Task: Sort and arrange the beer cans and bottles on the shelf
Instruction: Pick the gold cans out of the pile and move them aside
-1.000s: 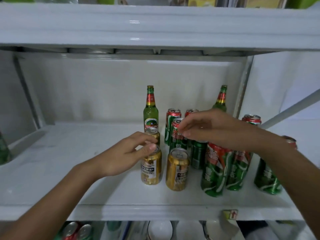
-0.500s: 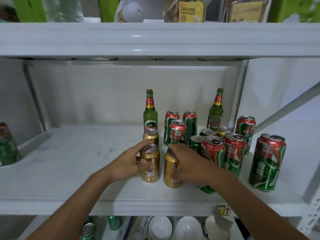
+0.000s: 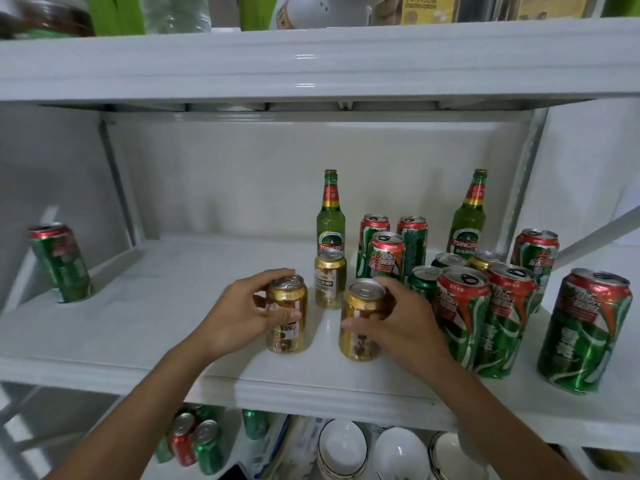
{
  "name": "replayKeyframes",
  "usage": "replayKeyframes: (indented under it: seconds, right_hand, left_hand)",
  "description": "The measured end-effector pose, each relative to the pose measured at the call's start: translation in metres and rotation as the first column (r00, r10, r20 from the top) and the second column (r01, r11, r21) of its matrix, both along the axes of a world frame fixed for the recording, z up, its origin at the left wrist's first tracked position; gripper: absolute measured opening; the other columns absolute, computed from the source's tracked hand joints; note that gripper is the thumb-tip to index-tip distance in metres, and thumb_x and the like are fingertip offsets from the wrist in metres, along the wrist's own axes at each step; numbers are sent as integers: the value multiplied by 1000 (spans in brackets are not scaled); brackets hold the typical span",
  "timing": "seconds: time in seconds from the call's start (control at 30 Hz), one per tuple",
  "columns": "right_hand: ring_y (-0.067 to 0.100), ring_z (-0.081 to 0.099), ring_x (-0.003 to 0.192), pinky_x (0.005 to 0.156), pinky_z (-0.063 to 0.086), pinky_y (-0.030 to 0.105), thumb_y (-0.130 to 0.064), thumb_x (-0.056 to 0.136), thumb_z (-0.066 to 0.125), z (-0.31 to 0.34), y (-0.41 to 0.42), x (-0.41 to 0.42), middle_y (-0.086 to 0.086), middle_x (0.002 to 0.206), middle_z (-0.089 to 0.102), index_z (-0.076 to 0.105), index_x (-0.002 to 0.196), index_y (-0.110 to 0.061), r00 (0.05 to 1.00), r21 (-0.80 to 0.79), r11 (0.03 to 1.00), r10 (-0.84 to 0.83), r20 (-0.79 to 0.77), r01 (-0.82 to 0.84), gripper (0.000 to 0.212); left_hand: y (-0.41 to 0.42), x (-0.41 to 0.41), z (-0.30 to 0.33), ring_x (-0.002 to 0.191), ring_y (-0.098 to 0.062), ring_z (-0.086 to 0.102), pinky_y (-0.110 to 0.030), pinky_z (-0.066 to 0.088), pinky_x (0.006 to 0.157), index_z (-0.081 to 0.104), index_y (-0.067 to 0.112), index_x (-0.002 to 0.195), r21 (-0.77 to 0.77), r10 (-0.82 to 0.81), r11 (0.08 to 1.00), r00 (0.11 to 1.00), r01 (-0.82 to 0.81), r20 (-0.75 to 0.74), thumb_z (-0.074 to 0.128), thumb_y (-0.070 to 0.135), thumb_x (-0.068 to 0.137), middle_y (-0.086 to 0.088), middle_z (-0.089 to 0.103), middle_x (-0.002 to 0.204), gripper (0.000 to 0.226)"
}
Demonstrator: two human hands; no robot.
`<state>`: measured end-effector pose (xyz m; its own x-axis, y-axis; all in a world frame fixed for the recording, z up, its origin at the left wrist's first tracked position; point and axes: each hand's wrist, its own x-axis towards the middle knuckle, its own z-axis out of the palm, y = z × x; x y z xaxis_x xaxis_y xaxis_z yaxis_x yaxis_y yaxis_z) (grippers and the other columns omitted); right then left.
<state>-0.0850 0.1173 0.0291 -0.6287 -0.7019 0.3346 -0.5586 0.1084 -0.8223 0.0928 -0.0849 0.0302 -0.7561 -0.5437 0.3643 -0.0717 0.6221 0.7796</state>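
Observation:
On the white middle shelf [image 3: 138, 327] my left hand [image 3: 239, 317] grips a gold can [image 3: 289, 306] near the front edge. My right hand [image 3: 398, 323] grips a second gold can [image 3: 362, 327] a little to its right. A third gold can [image 3: 329, 278] stands between and behind them, in front of a green Tsingtao bottle [image 3: 330, 216]. A second green bottle [image 3: 469, 216] stands at the back right. Several tall green-and-red cans [image 3: 464, 313] cluster to the right, with one more [image 3: 585, 330] apart at the far right.
A lone green-and-red can [image 3: 60, 261] stands at the shelf's far left. The upper shelf [image 3: 311, 64] hangs close overhead with jars and packets on it. Below are more cans [image 3: 197, 441] and white bowls [image 3: 343, 448].
My left hand has slid its gold can leftward and my right hand has drawn its gold can toward the front, opening a gap between them. The view has tilted up a little.

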Motion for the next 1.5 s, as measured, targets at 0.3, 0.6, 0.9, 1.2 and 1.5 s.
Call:
replayKeyframes:
  seconds: [0.3, 0.6, 0.9, 1.2, 1.5]
  right_hand:
    - [5, 68, 91, 83, 59, 33, -58, 49, 88, 26, -75, 83, -15, 97, 74, 69, 111, -31, 956, -2, 966, 256, -146, -259, 70]
    - [-2, 66, 88, 75, 53, 18, -43, 58, 95, 23, -140, 190, -15, 95, 74, 70, 107, -32, 843, -31, 849, 518, -147, -527, 56]
    - [3, 66, 94, 78, 55, 26, -46, 57, 94, 26, -181, 237, -14, 98, 73, 69, 108, -31, 806, -55, 810, 570, -157, -583, 58]
    - [4, 65, 95, 80, 57, 28, -45, 57, 94, 25, -213, 235, -14, 100, 72, 68, 109, -32, 790, -74, 790, 593, -156, -608, 59]
    - [5, 65, 96, 80, 58, 29, -42, 61, 94, 19, -266, 244, -14, 103, 72, 68, 113, -32, 755, -62, 756, 638, -150, -651, 59]
  left_hand:
    - [-11, 143, 18, 101, -6, 72, -33, 60, 90, 66, 38, 132, -84, 381, 921, 925, -380, -4, 88, 29, 76, 15, 73, 121, 61]
    - [9, 274, 21, 101, -1, 72, -20, 58, 89, 68, 34, 132, -106, 638, 760, 767, -641, -63, 89, 33, 76, 16, 74, 118, 59]
    - [-8, 323, 22, 105, -5, 70, -27, 58, 94, 64, 37, 135, -114, 693, 705, 714, -700, -103, 88, 36, 77, 17, 73, 117, 62]
    - [-39, 312, 21, 106, -6, 69, -33, 59, 96, 63, 36, 135, -122, 696, 703, 713, -701, -86, 86, 38, 79, 16, 72, 120, 61]
    - [-77, 323, 16, 107, -4, 68, -17, 52, 88, 63, 36, 134, -123, 726, 672, 683, -730, -86, 86, 40, 79, 18, 72, 118, 60]
